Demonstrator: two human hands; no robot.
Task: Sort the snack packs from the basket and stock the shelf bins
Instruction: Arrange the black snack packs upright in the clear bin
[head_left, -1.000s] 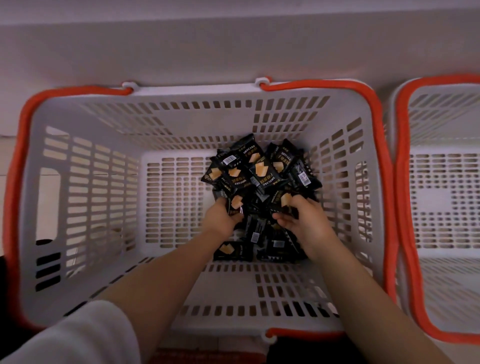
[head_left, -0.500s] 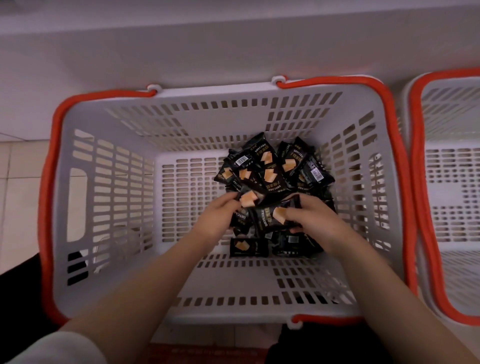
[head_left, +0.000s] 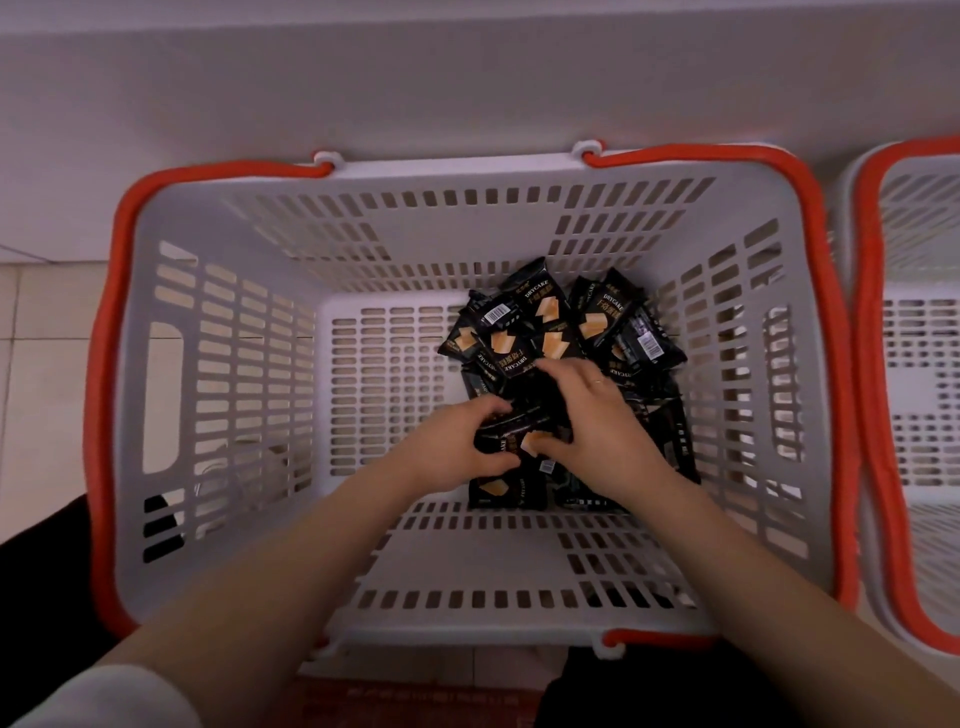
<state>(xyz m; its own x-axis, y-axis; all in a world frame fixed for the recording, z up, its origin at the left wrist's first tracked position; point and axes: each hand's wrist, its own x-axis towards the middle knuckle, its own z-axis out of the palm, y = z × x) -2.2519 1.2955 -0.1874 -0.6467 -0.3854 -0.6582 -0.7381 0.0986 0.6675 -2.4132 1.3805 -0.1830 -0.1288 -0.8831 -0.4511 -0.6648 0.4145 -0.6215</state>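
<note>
— How many baskets?
— Two: the grey basket (head_left: 249, 395) with orange handles, and a second basket (head_left: 914, 364) at the right edge.
— And the snack packs (head_left: 545, 327)?
— Over a dozen, too heaped to count exactly; black wrappers, orange squares, "DRYCAKE", piled in the basket's far-right bottom.
— Hands?
— Left hand (head_left: 457, 447) grips one held pack (head_left: 514, 431); right hand (head_left: 597, 421) pinches it too.

The pale tiled floor (head_left: 47, 374) carries a grey slotted basket (head_left: 249, 395) with orange handles, set against a white wall base along the floor's far edge. A second like basket (head_left: 914, 395) stands just beside it on the right.
</note>
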